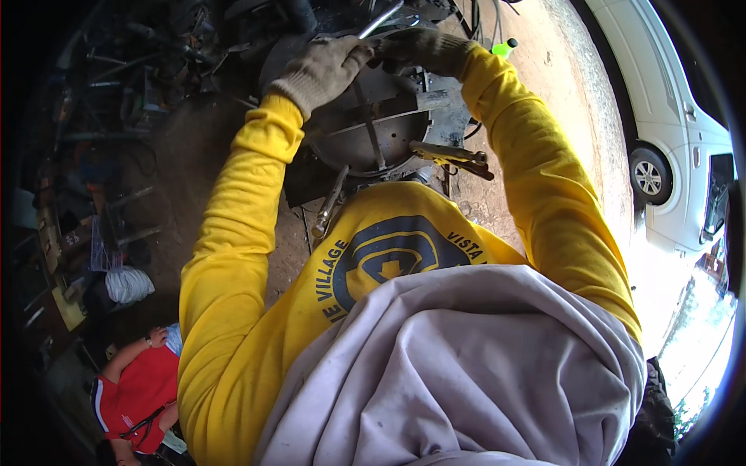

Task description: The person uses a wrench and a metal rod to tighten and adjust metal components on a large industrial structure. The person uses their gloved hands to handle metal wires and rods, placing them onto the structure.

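Both of my hands wear grey-brown knit gloves and meet over the far side of a round metal workpiece [400, 141]. My left hand [330, 68] is closed at the near end of a shiny metal bar [381, 19], which slants up to the right. Its other end leaves the top of the picture. My right hand [420, 53] is closed right beside the left one, its fingers dark in shadow; what they grip is hidden. Flat metal strips cross over the workpiece. Locking pliers [452, 155] sit at its right edge, and a second pair [332, 203] at its near left edge.
Metal scrap and frames [128, 85] crowd the dark left side. A person in a red shirt [144, 392] is at lower left, near a white bundle [129, 285]. A bright green bottle [505, 49] stands beyond my right wrist. A white van [672, 101] is parked at right.
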`<state>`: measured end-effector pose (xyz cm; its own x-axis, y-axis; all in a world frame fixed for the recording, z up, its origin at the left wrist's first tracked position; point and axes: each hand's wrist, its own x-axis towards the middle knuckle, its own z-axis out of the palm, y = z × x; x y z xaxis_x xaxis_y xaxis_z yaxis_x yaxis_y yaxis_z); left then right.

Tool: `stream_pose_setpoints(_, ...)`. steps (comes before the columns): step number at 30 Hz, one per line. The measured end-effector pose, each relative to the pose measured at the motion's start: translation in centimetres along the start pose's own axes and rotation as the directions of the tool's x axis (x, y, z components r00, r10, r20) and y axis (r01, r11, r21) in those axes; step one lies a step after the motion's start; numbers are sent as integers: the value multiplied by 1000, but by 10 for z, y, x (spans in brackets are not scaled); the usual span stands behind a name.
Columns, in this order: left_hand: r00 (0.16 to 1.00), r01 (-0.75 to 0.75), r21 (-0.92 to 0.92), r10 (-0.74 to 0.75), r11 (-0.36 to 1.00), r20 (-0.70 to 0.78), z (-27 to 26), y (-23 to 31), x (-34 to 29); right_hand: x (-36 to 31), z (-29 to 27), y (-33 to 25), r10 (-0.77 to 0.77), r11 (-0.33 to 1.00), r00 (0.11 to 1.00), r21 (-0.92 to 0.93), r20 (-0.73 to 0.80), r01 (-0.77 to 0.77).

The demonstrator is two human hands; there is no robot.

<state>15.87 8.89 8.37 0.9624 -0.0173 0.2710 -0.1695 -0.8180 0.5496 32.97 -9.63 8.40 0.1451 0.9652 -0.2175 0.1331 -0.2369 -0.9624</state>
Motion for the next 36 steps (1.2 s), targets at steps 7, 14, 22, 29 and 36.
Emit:
stream_pose_setpoints(7,997,47,96,-42,994,-63,4,11,7,-2,0,-13,67,995,998,-76,-13,-68)
stream_pose_setpoints(14,996,87,220,-80,972,-41,2,15,9,-17,-18,0,-12,999,966,-42,-256,2)
stream_pose_setpoints(22,994,100,76,-97,992,-43,7,15,4,-125,-73,112,-267,963,632,-171,-727,210)
stream_pose_setpoints(29,989,146,165,-144,975,-25,5,12,1,-85,-43,91,-305,865,605,-480,-735,-146)
stream_pose_setpoints(36,991,134,162,-131,978,-29,4,17,6,-30,-65,38,-198,346,948,-923,-247,-168)
